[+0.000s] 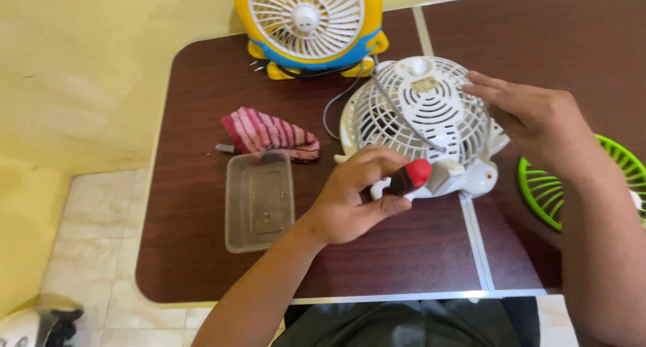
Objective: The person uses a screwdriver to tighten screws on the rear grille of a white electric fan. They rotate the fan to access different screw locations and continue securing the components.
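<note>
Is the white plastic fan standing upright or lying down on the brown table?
Lying down. The white plastic fan rests grille-side flat on the brown table, back facing up, steadied by the right hand.

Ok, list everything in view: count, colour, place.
white fan: 1, white, lying grille-up at table centre
cord: 1, grey, running from the white fan
yellow fan: 1, yellow and blue with white grille, upright at table's far edge
green grille: 1, green, right edge, partly behind the right arm
tub: 1, clear plastic, left of the hands
cloth: 1, pink striped, behind the tub
screwdriver: 1, red and black handle, in left hand
table: 1, dark brown
floor: pale tiles, left
left hand: gripping the screwdriver
right hand: resting on the white fan
</note>
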